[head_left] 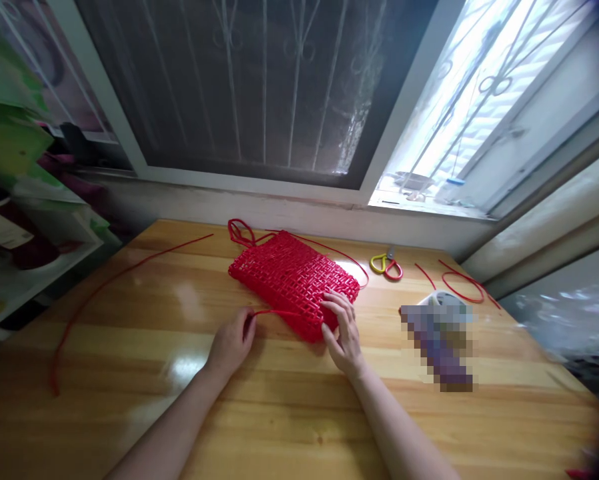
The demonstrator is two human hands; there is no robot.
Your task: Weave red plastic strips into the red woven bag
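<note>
The right hand point(345, 337) partly hides the red woven piece point(299, 272).

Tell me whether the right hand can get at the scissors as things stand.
Likely yes. The right hand touches the red woven piece, and the scissors lie farther off to the right; only a thin red cord curves between, which should hardly block the way.
</note>
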